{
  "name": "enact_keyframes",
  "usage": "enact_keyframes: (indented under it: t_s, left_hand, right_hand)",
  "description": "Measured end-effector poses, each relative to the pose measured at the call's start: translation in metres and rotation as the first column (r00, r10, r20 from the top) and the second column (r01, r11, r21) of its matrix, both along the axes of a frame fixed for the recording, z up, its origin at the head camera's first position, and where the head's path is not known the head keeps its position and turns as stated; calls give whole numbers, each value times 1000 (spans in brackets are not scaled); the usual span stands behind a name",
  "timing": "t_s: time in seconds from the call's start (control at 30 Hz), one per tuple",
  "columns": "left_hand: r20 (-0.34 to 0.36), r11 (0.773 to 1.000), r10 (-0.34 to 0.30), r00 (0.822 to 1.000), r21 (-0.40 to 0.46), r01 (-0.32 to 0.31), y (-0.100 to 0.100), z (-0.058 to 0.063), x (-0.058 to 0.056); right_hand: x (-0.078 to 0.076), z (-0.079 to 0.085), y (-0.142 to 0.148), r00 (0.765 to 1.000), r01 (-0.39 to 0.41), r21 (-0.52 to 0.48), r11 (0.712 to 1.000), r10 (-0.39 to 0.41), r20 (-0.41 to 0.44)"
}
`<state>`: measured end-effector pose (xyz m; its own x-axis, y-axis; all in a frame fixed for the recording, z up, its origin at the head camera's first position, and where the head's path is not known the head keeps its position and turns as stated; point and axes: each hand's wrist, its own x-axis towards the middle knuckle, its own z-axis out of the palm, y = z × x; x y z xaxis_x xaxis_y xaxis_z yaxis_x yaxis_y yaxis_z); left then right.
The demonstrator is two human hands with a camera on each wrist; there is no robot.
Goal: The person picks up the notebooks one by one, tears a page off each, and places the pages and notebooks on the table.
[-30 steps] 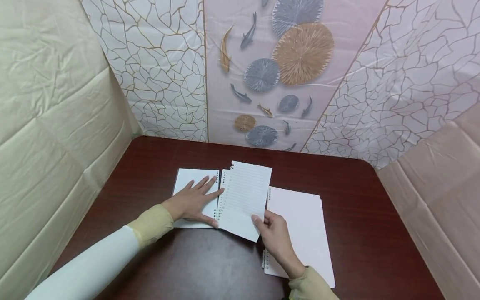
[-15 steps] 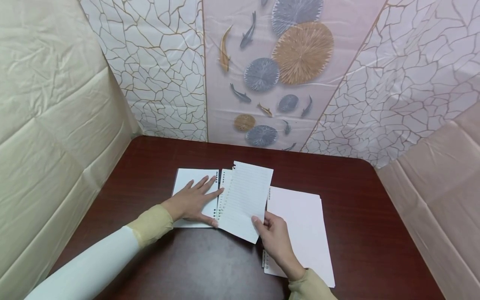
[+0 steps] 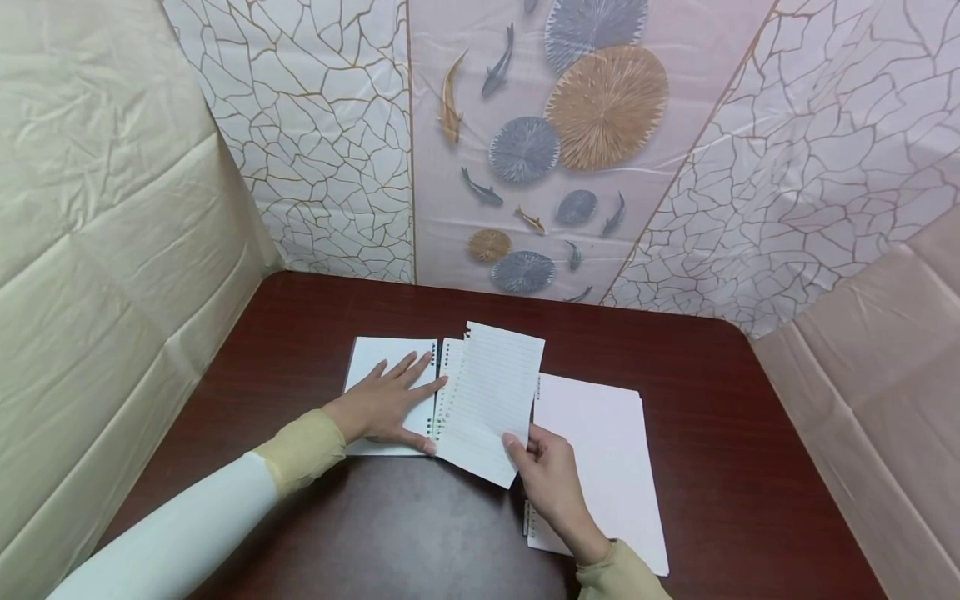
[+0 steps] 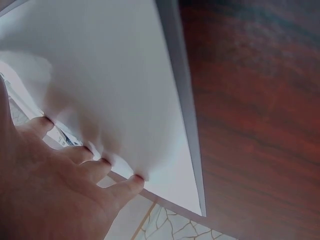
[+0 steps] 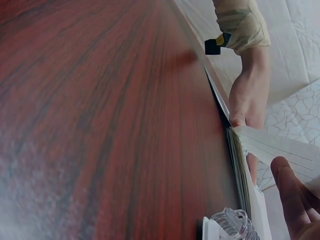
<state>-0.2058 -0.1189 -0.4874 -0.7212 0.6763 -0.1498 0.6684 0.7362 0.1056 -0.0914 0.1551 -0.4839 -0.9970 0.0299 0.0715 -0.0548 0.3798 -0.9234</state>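
Note:
An open spiral notebook (image 3: 369,357) lies on the table, its hole-punched binding running between the two halves. My left hand (image 3: 390,404) presses on its left page with fingers spread, thumb and little finger reaching the binding. In the left wrist view, the fingertips (image 4: 134,184) touch the white page. My right hand (image 3: 553,471) pinches a lined sheet (image 3: 495,392) by its lower right edge, thumb on top. The sheet slants over the right half of the notebook, with ragged holes at its upper left corner. In the right wrist view, the sheet (image 5: 277,147) rises from the page stack (image 5: 237,165).
A second ring-bound notebook (image 3: 607,467) lies to the right, partly beneath my right forearm. Its clear plastic rings (image 5: 232,222) show in the right wrist view. The dark red table (image 3: 420,533) is bordered by cloth-covered walls (image 3: 150,275) on the sides and back.
The lined sheet has tilted very slightly, its lower corner a little lower and further left. Both hands stay almost where they were.

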Motion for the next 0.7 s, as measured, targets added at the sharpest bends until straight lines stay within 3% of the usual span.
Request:
enact_keyframes:
  t_s: [0.43,0.7]
  left_hand:
    - [-1,1000,-3,1000,-7,3,0,2,1]
    - [6,1000,-2,1000,-8,2,1,2,1]
  right_hand:
    - [1,1,-1,1000,-15,-39,999,14,-5]
    - [1,3,-1,1000,-7,-12,1000,8,15]
